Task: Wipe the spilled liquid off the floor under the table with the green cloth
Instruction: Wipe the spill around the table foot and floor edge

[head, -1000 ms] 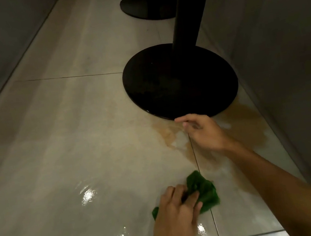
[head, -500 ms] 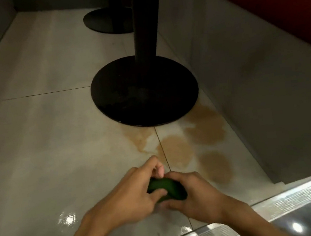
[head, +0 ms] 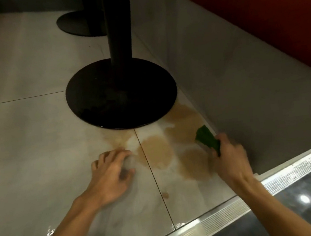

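Your right hand [head: 228, 155] is clenched on the green cloth [head: 207, 138] at the spill's right edge — left hand [head: 110, 173] holds nothing.

The cloth sticks out fwd from your right fist, over the brown spill [head: 157, 151] and just beside the grey panel [head: 245, 86] on the right; can't tell if it touches the floor [head: 25, 144]. Your left hand is motion-blurred, fingers loosely bent, resting on the tile at the spill's left edge. The spill lies in several patches btwn your hands and runs up to the black round table base [head: 121, 92] — its post [head: 117, 23] stands upright, w/ a second base [head: 81, 24] behind. A metal strip [head: 222, 214] edges the tile nearest you.
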Available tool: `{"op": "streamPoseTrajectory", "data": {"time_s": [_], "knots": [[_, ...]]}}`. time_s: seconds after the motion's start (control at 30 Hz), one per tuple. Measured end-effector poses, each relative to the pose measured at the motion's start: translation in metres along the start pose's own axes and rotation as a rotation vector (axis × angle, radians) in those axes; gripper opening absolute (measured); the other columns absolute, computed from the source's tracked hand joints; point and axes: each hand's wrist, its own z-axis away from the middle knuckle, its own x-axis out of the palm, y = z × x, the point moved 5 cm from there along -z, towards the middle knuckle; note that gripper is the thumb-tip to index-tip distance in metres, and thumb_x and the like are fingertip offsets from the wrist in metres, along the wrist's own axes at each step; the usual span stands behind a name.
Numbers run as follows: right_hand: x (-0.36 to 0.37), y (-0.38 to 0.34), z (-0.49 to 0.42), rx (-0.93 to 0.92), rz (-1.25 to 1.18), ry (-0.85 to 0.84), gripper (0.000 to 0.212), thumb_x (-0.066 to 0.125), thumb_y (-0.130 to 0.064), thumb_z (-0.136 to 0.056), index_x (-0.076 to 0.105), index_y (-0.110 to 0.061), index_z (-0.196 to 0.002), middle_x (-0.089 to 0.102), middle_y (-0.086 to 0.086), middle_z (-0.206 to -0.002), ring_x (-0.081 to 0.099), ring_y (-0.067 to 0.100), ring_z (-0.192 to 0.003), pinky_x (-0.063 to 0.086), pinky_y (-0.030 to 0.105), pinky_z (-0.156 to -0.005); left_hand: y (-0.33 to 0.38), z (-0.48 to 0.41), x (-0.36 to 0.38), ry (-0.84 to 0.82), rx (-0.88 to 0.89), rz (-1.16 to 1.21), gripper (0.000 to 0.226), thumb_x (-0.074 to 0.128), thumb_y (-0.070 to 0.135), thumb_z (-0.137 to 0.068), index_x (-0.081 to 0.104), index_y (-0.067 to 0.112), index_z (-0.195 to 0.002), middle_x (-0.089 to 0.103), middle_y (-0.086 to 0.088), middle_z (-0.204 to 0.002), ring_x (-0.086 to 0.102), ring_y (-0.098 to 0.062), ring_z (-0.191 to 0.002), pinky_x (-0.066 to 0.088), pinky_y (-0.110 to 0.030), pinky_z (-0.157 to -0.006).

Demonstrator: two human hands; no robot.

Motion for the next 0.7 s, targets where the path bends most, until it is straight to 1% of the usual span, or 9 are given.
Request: {"op": "streamPoseTrajectory", "data": {"time_s": [0.07,0.13,0.2,0.27,0.37,0.47,0.53,0.63,0.7], "knots": [[0.028,0.014,0.002,0.029,0.107,0.009,0.042,0.051,-0.005,-0.091,0.043,-0.015,-0.131,0.062,0.014,-0.112,0.062,0.033,-0.094,0.055,0.045,-0.079,-0.011,0.003,0.008,-0.004,0.008,-0.048,0.049,0.038,0.06,-0.086,0.037,0.045,-0.133,0.026,0.019,-0.149,0.016,-0.01,-0.134,0.016,-0.036,-0.106],[0.05,0.023,0.006,0.044,0.134,0.043,0.055,0.056,-0.003,-0.088,0.041,-0.018,-0.139,0.061,0.012,-0.123,0.058,0.031,-0.108,0.049,0.047,-0.094,-0.015,0.004,0.011,0.009,0.017,-0.072,0.055,0.026,0.065,-0.083,0.036,0.045,-0.134,0.024,0.021,-0.149,0.015,-0.008,-0.135,0.015,-0.034,-0.106],[0.061,0.029,0.01,0.066,0.085,0.129,0.051,0.06,-0.007,-0.089,0.049,-0.014,-0.138,0.063,0.013,-0.122,0.058,0.032,-0.111,0.045,0.049,-0.099,-0.016,0.003,0.012,0.035,0.013,-0.071,0.055,0.021,0.066,-0.084,0.038,0.045,-0.133,0.025,0.023,-0.148,0.016,-0.007,-0.134,0.012,-0.031,-0.103],[0.063,0.025,0.019,0.084,-0.001,0.219,0.04,0.058,-0.014,-0.092,0.056,-0.014,-0.132,0.067,0.012,-0.116,0.061,0.03,-0.106,0.045,0.051,-0.098,-0.016,0.002,0.013,0.063,-0.001,-0.066,0.056,0.019,0.064,-0.085,0.042,0.044,-0.132,0.028,0.024,-0.146,0.017,-0.007,-0.133,0.011,-0.029,-0.101],[0.072,0.0,0.041,0.019,-0.005,0.274,0.035,0.06,-0.012,-0.09,0.062,-0.015,-0.125,0.07,0.006,-0.112,0.063,0.025,-0.107,0.041,0.055,-0.101,-0.017,0.001,0.014,0.097,-0.028,-0.063,0.054,0.018,0.062,-0.087,0.046,0.044,-0.13,0.032,0.024,-0.144,0.02,-0.007,-0.13,0.011,-0.029,-0.099],[0.084,-0.026,0.059,-0.026,-0.021,0.222,0.04,0.051,-0.019,-0.087,0.062,-0.02,-0.126,0.065,-0.002,-0.124,0.057,0.02,-0.121,0.037,0.054,-0.106,-0.016,0.002,0.017,0.104,-0.034,-0.06,0.053,0.019,0.061,-0.088,0.047,0.043,-0.129,0.033,0.024,-0.143,0.023,-0.008,-0.129,0.012,-0.03,-0.098],[0.087,-0.032,0.065,-0.065,0.014,0.18,0.045,0.049,-0.021,-0.086,0.059,-0.023,-0.129,0.062,-0.005,-0.129,0.054,0.02,-0.124,0.038,0.053,-0.106,-0.016,0.003,0.018,0.095,-0.028,-0.069,0.054,0.018,0.061,-0.088,0.046,0.043,-0.131,0.032,0.024,-0.144,0.022,-0.009,-0.131,0.012,-0.03,-0.099],[0.085,-0.02,0.063,-0.14,0.044,0.061,0.057,0.043,-0.009,-0.085,0.048,-0.024,-0.139,0.052,-0.005,-0.14,0.045,0.021,-0.133,0.031,0.051,-0.112,-0.02,0.005,0.017,0.081,-0.008,-0.08,0.054,0.018,0.06,-0.089,0.044,0.042,-0.133,0.03,0.023,-0.146,0.021,-0.008,-0.133,0.012,-0.03,-0.1],[0.077,-0.002,0.049,-0.138,0.062,0.024,0.059,0.047,-0.001,-0.087,0.045,-0.023,-0.141,0.05,0.0,-0.142,0.043,0.024,-0.134,0.032,0.052,-0.112,-0.022,0.005,0.017,0.065,-0.004,-0.087,0.055,0.017,0.06,-0.09,0.042,0.042,-0.135,0.028,0.024,-0.148,0.02,-0.007,-0.135,0.012,-0.031,-0.102]]}}
